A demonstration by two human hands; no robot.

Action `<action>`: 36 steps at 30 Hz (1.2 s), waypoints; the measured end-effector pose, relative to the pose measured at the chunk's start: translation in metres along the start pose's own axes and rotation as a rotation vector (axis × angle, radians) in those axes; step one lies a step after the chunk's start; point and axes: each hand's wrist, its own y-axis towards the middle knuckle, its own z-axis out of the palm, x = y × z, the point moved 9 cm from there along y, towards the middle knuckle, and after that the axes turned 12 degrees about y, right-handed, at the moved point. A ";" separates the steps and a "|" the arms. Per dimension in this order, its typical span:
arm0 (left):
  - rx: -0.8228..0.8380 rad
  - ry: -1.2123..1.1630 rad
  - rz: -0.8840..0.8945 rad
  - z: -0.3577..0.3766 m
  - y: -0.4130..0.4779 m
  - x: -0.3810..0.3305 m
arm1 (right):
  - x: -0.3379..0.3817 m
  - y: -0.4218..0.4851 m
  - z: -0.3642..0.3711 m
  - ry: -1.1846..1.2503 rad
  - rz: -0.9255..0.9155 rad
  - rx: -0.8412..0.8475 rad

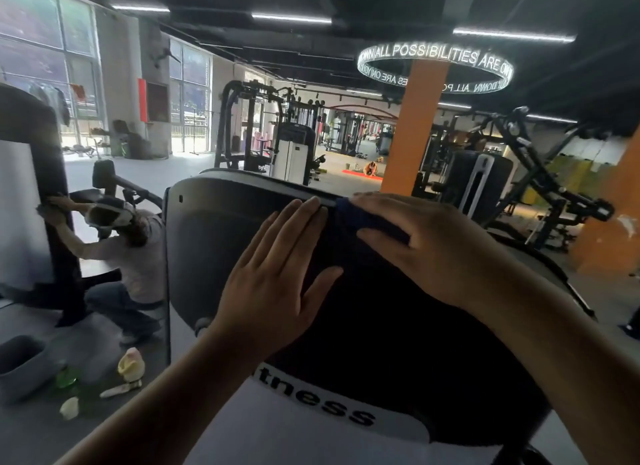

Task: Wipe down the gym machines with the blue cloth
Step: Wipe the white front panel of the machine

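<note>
A gym machine's black rounded housing (207, 243) fills the middle, with a white panel reading "tness" lower down. My left hand (277, 277) lies flat on its top, fingers straight and reaching to the upper edge. My right hand (426, 243) presses the dark blue cloth (349, 212) against the top edge of the housing, fingers spread over it. Most of the cloth is hidden under that hand.
At left another person (135, 257) crouches and wipes a second machine (31, 201). A grey tub (20, 364), a green bottle (65, 378) and rags lie on the floor at lower left. Orange pillars (412, 129) and more machines (540, 187) stand behind and right.
</note>
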 end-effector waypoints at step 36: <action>-0.014 -0.110 0.003 0.040 -0.016 0.165 | 0.080 0.136 0.095 -0.190 0.041 0.073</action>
